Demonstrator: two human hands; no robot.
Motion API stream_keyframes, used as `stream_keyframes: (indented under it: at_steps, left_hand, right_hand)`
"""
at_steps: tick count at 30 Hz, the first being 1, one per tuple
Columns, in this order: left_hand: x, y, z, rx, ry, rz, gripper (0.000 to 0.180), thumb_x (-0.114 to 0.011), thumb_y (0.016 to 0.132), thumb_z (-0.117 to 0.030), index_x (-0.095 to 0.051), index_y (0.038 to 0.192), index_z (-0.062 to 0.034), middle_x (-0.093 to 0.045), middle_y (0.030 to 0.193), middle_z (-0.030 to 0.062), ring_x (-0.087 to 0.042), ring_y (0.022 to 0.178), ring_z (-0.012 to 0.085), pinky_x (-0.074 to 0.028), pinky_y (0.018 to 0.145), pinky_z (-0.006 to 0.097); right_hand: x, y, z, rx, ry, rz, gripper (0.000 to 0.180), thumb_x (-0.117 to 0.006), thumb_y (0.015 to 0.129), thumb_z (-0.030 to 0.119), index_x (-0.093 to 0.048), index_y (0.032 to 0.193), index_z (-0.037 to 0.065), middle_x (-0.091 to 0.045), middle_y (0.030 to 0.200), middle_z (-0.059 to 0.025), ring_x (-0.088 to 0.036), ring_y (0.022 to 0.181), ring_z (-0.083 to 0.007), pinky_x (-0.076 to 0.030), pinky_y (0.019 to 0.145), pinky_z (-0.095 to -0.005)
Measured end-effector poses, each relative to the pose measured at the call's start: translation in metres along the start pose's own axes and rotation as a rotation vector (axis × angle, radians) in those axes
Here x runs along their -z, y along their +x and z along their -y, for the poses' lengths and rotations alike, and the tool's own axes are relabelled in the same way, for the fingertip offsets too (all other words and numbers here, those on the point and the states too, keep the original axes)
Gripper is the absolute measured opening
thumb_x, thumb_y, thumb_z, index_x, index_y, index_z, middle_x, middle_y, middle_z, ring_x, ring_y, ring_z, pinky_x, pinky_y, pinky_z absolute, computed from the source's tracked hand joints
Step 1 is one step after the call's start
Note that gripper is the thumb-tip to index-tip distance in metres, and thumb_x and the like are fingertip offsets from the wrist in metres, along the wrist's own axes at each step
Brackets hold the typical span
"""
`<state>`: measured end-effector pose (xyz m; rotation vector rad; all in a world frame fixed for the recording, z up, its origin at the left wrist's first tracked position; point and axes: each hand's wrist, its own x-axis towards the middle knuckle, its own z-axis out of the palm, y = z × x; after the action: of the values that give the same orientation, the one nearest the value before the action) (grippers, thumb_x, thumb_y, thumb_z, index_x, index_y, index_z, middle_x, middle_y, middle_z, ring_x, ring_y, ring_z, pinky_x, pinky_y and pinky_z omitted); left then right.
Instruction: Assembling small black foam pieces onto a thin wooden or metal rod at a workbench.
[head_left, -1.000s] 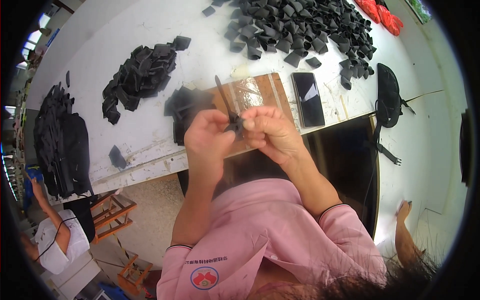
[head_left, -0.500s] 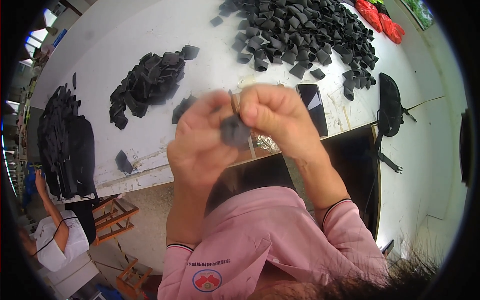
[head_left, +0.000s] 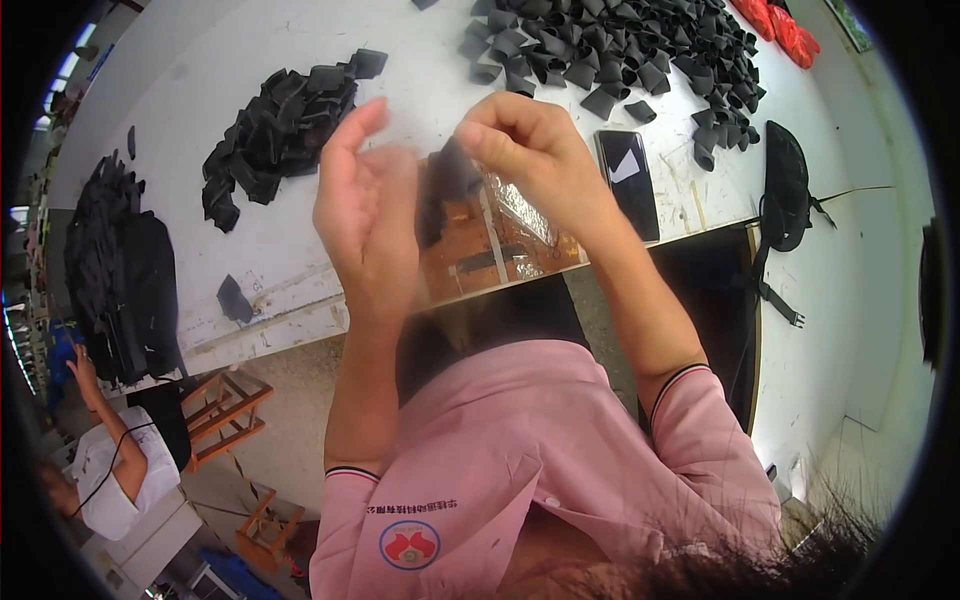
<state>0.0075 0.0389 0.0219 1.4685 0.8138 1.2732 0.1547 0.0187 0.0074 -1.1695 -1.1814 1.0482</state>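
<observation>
In the head view, my right hand (head_left: 540,150) pinches a flat black fabric-like piece (head_left: 452,172) between thumb and fingertips; the piece hangs down, smeared by motion. My left hand (head_left: 362,205) is raised beside it with fingers apart and nothing in them, also partly blurred. Below both hands, a brown board covered with clear tape (head_left: 465,240) lies at the table's near edge. Beyond my left hand is a heap of flat black pieces (head_left: 275,135). Farther off to the right spreads a large pile of black looped pieces (head_left: 600,50).
A phone (head_left: 628,185) lies right of my right hand, with a black waist bag (head_left: 787,190) beyond it. Long black strips (head_left: 105,260) cover the table's left end. One loose black piece (head_left: 235,300) sits near the front edge. Another person (head_left: 125,460) and wooden stools (head_left: 225,420) are at lower left.
My hands were close together around the black piece; now the left has let go and moved away to the left. The view has shifted, so the table's things sit higher.
</observation>
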Motion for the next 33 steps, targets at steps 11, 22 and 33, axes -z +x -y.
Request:
stream_keyframes:
  at_steps: [11, 22, 33]
  left_hand:
    - [0.002, -0.002, -0.006, 0.014, -0.321, 0.013, 0.009, -0.055, 0.081, -0.001, -0.059, 0.088, 0.0019, -0.06, 0.088, 0.0081, -0.055, 0.078, 0.0129, -0.044, 0.073, 0.024]
    - [0.016, -0.01, 0.016, 0.144, -0.649, 0.039, 0.015, -0.05, 0.086, -0.006, -0.055, 0.098, 0.0012, -0.057, 0.097, 0.0109, -0.054, 0.089, 0.0187, -0.042, 0.085, 0.035]
    - [0.018, -0.003, -0.002, 0.152, -0.082, 0.188, 0.022, -0.055, 0.08, 0.005, -0.053, 0.101, 0.0057, -0.058, 0.088, 0.0062, -0.054, 0.08, 0.0101, -0.044, 0.072, 0.022]
  right_hand:
    - [-0.013, -0.03, 0.021, 0.415, -0.374, -0.176, 0.027, -0.073, 0.066, 0.013, -0.058, 0.085, 0.001, -0.052, 0.076, -0.0083, -0.049, 0.056, -0.0163, -0.041, 0.049, -0.0261]
    - [-0.014, -0.023, 0.011, 0.513, -0.448, -0.204, 0.011, -0.067, 0.068, 0.004, -0.057, 0.073, 0.001, -0.05, 0.064, -0.0069, -0.051, 0.057, -0.0176, -0.039, 0.05, -0.0273]
    - [-0.015, -0.025, 0.022, 0.473, -0.464, -0.223, 0.01, -0.066, 0.068, 0.002, -0.057, 0.072, 0.001, -0.048, 0.062, -0.0071, -0.048, 0.051, -0.0181, -0.037, 0.046, -0.0276]
